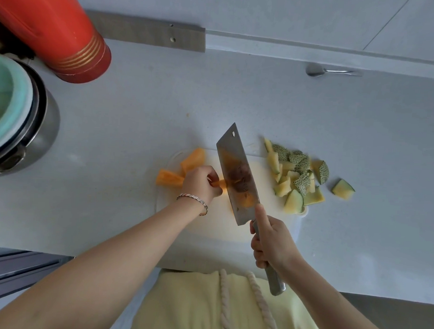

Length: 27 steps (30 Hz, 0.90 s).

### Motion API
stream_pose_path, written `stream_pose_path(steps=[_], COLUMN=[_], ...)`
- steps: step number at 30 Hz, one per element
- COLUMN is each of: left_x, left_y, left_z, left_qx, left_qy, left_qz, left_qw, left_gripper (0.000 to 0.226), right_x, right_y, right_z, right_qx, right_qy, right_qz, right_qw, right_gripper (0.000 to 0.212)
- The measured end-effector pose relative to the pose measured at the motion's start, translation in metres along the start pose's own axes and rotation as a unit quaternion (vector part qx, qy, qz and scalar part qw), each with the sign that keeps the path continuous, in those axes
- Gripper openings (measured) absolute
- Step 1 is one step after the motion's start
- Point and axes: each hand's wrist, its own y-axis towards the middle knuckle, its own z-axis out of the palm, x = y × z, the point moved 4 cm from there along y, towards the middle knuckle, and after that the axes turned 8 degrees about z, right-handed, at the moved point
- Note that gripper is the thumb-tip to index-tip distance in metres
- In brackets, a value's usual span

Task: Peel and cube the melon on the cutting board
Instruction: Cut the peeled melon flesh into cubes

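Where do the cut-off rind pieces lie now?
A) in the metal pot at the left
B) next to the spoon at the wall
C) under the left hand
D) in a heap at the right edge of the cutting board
D: the green netted rind pieces are heaped at the right edge of the white cutting board.

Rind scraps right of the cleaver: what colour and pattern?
Rind scraps: green skin, pale netting, yellowish inside; head view.

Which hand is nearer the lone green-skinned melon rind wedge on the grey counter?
Right. The right hand, gripping the steel cleaver, is left of the wedge, closer to the person; the left hand holds an orange melon strip farther left.
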Motion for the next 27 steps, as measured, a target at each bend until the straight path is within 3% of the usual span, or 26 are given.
stream_pose_path(steps=[10, 19, 27], left_x=[-0.001, 0.000, 0.000], left_y=[0.000, -0.002, -0.004], left_z=[-0.002, 0.006, 0.004], left_qx=[-0.011, -0.004, -0.018], left_qy=[-0.014, 0.025, 0.006], left_qz=[-0.007, -0.001, 0.005], left_qw=[1.000, 1.000, 1.000], left_gripper=[0.011, 0.015, 0.017], right_x=[0.016, 0.016, 0.016], right_y=[0.028, 0.020, 0.014], right_z=[0.024, 0.003, -0.001], right_qx=[-0.040, -0.042, -0.054], right_qy=[-0.030, 0.017, -0.071], right_qz=[-0.051, -0.069, -0.122], right_qw=[0.997, 0.997, 0.989], right_gripper=[0.051, 0.049, 0.050])
